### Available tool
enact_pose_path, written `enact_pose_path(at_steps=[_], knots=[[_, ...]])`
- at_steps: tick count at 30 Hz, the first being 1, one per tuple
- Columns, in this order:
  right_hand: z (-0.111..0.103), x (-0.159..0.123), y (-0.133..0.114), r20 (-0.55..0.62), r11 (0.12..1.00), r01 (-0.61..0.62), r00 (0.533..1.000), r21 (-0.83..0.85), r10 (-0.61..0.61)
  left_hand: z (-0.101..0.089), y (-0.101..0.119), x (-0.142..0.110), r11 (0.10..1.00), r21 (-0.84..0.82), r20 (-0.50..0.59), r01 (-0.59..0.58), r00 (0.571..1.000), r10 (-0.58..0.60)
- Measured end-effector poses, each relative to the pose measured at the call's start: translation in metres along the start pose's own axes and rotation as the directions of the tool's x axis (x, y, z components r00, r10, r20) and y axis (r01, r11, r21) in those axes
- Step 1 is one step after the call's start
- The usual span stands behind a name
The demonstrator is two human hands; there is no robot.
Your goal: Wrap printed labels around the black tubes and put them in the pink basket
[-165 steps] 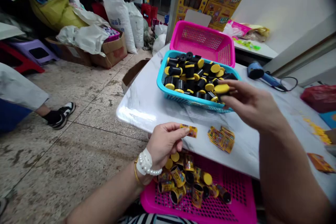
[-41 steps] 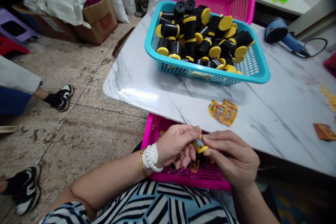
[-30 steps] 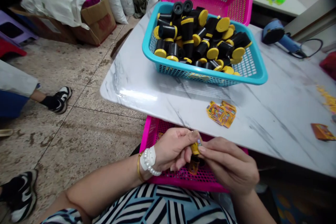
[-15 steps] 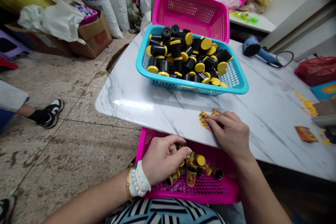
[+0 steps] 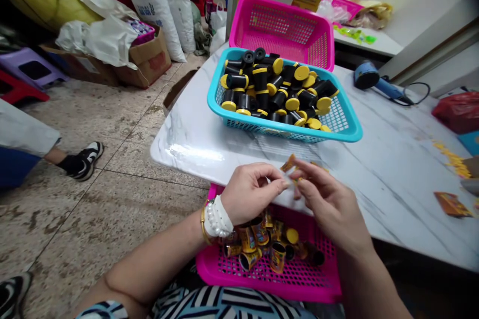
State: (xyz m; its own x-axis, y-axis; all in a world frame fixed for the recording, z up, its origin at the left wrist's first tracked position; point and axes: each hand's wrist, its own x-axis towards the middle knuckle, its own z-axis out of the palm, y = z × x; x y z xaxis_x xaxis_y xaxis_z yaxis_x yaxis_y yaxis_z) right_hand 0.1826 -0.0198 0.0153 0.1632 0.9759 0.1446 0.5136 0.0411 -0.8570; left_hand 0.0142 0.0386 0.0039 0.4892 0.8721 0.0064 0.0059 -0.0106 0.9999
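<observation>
My left hand [image 5: 253, 193] pinches the edge of a small yellow-orange printed wrapper [image 5: 288, 163] above the table's front edge. Thumb and fingers of my right hand [image 5: 334, 207] close on the same wrapper from the other side; motion blurs it there. More such wrappers [image 5: 318, 167] lie on the table, mostly behind my right fingers. Below my hands, a pink basket [image 5: 299, 286] holds several small black cups in printed wrapping [image 5: 277, 257], a yellow lid [image 5: 292, 235] showing among them. Farther back, a blue basket [image 5: 286, 132] is heaped with black cups with yellow lids [image 5: 260, 79].
Behind the blue basket leans another pink basket [image 5: 277, 25]. A blue heat gun [image 5: 377, 82] with its cord lies on the table [image 5: 392, 159] at right, near a stack of orange wrappers [image 5: 451, 204] and yellow bits [image 5: 449, 157]. Someone's shoe [image 5: 86, 159] is on the floor at left.
My left hand has risen from over the pink basket to meet my right hand. The wrapper has been lifted off the table and is now between both hands. The view has shifted slightly.
</observation>
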Motion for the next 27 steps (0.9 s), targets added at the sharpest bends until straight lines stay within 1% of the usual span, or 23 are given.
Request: enact_pose_path(at_steps=[1,2,3,5,6,7,8,9,10,11,13,14,16,18,19,20,21,22,25,27], knots=[[0.000,0.003,0.001,0.059,0.998,-0.051,0.997,0.032,0.049,-0.001,0.000,-0.001,1.000,0.012,-0.006,0.014,1.000,-0.014],[-0.001,0.006,0.004,0.089,0.997,-0.076,0.993,0.027,0.074,-0.001,0.000,-0.002,0.999,0.018,-0.017,0.040,0.999,-0.040],[-0.001,0.007,0.007,0.083,0.997,-0.077,0.994,-0.004,0.077,-0.002,0.000,-0.003,0.997,0.025,-0.036,0.071,0.997,-0.070],[-0.004,0.007,0.013,-0.010,0.994,-0.028,1.000,-0.102,0.027,-0.005,-0.001,-0.003,0.992,0.077,-0.097,0.097,0.991,-0.090],[-0.006,0.007,0.015,-0.068,0.987,0.003,0.998,-0.161,-0.015,-0.007,-0.001,-0.002,0.987,0.138,-0.132,0.082,0.989,-0.063],[-0.008,0.006,0.017,-0.121,0.974,0.037,0.990,-0.224,-0.066,-0.009,0.000,0.000,0.972,0.228,-0.168,0.052,0.986,-0.013],[-0.011,0.007,0.017,-0.158,0.955,0.076,0.979,-0.288,-0.125,-0.011,0.000,0.003,0.939,0.343,-0.195,0.018,0.979,0.053],[-0.013,0.009,0.016,-0.175,0.929,0.117,0.966,-0.351,-0.188,-0.013,0.001,0.007,0.883,0.469,-0.206,-0.005,0.972,0.115],[-0.014,0.012,0.014,-0.168,0.900,0.162,0.954,-0.405,-0.248,-0.015,0.003,0.013,0.808,0.589,-0.196,-0.013,0.968,0.158],[-0.015,0.015,0.010,-0.142,0.871,0.210,0.943,-0.443,-0.300,-0.016,0.004,0.020,0.720,0.694,-0.173,-0.008,0.969,0.177],[-0.015,0.026,0.000,-0.065,0.827,0.314,0.920,-0.467,-0.386,-0.017,0.007,0.036,0.551,0.834,-0.108,0.016,0.985,0.135],[-0.014,0.032,-0.006,-0.032,0.806,0.367,0.902,-0.464,-0.430,-0.018,0.008,0.044,0.487,0.873,-0.077,0.020,0.992,0.098],[-0.014,0.043,-0.016,0.023,0.750,0.482,0.847,-0.453,-0.531,-0.018,0.010,0.058,0.410,0.912,-0.021,0.007,0.999,0.029],[-0.014,0.053,-0.022,0.070,0.677,0.580,0.781,-0.453,-0.621,-0.019,0.010,0.067,0.377,0.926,0.028,-0.029,1.000,0.008],[-0.014,0.058,-0.023,0.077,0.654,0.603,0.759,-0.457,-0.646,-0.020,0.010,0.069,0.365,0.930,0.048,-0.050,0.999,0.015],[-0.014,0.061,-0.022,0.070,0.647,0.608,0.752,-0.460,-0.656,-0.021,0.009,0.071,0.353,0.933,0.063,-0.069,0.998,0.027],[-0.013,0.064,-0.019,0.047,0.659,0.594,0.758,-0.461,-0.650,-0.021,0.007,0.072,0.338,0.938,0.071,-0.080,0.997,0.040],[-0.012,0.065,-0.014,0.007,0.687,0.564,0.775,-0.458,-0.632,-0.022,0.006,0.072,0.323,0.942,0.076,-0.088,0.996,0.049],[-0.007,0.065,0.002,-0.136,0.793,0.443,0.833,-0.418,-0.537,-0.024,0.001,0.072,0.281,0.957,0.058,-0.074,0.996,0.064],[-0.006,0.062,0.012,-0.196,0.846,0.377,0.860,-0.377,-0.471,-0.024,-0.001,0.070,0.256,0.965,0.035,-0.051,0.997,0.064]])
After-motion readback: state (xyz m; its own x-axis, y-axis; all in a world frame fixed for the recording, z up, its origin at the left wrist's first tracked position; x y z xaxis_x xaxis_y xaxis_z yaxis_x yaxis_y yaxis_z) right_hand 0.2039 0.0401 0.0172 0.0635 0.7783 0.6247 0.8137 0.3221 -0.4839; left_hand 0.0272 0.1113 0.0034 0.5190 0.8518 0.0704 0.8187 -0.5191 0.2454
